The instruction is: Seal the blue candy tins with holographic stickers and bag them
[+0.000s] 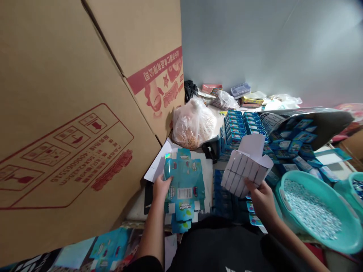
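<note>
From where I stand, the left hand (161, 189) is at the left edge of an unfolded turquoise carton blank (185, 185), its grip closed there with the thumb over the printed face and the other fingers mostly hidden; the blank lies face up, flat for the most part, just in front of the person's body, and I can make out the word "CARAMELO" on it. A small shiny sticker (168, 155) catches the light near its upper left corner. The right hand (262, 194) has its grip closed on a curled white label sheet (240, 172), marked off in rectangles and held up above some dark blue boxes to the right of the blank. White paper (157, 166) pokes out beyond the left hand, next to a huge brown cardboard box (70, 87) with red printing, which fills that side. On the tabletop (217, 126), behind the blank, sits a bulging translucent plastic bag (195, 122), and to the right of that stand rows of small blue boxes (236, 124). More blue cartons (295, 145) lie jumbled at the mouth of a dark sack (330, 121). Nearer the right forearm is a turquoise basin (349, 230) heaped with little pale blue pieces (312, 209), and a second basin (343, 185) is partly cut off beside it. Along the grey wall (255, 45) I see a red tray (212, 88), a purple container (240, 89) and a yellow box (252, 102) among loose bags.
</note>
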Demonstrator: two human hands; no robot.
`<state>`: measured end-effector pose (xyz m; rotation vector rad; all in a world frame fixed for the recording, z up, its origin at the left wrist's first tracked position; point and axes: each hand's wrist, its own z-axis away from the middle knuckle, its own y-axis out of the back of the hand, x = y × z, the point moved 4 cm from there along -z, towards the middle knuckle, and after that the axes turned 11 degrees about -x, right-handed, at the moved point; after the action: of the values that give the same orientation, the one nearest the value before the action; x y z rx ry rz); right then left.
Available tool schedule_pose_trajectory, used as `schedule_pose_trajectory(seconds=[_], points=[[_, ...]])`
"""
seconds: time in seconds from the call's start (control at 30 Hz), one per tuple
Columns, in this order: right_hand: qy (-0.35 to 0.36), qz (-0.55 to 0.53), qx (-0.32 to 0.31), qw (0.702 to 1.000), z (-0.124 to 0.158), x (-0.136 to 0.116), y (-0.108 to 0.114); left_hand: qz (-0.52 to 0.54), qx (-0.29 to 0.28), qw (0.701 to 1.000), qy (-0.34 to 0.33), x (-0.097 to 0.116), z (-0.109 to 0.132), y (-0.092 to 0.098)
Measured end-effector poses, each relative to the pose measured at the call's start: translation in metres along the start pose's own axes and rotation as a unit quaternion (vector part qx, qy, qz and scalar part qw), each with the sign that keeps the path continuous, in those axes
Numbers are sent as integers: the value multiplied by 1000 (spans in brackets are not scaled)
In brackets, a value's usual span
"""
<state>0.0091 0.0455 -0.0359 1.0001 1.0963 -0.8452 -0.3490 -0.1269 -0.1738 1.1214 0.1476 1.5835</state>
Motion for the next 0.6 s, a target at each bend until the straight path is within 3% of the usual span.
schedule_pose_trajectory(seconds=[0.1, 0.3, 0.47, 0.6], points=[[5, -8, -6, 1000, 0, -1, 0, -5, -29, 999, -42, 12, 3, 0], [13, -14, -6, 1000, 1, 0, 4, 42, -82, 989, -117, 29, 7, -22], [5, -1, -3, 1000, 5, 3, 8, 80, -86, 988, -104, 11, -6, -20], [5, -3, -20, 1000, 5, 8, 10, 112, -136, 977, -119, -1, -18, -19]])
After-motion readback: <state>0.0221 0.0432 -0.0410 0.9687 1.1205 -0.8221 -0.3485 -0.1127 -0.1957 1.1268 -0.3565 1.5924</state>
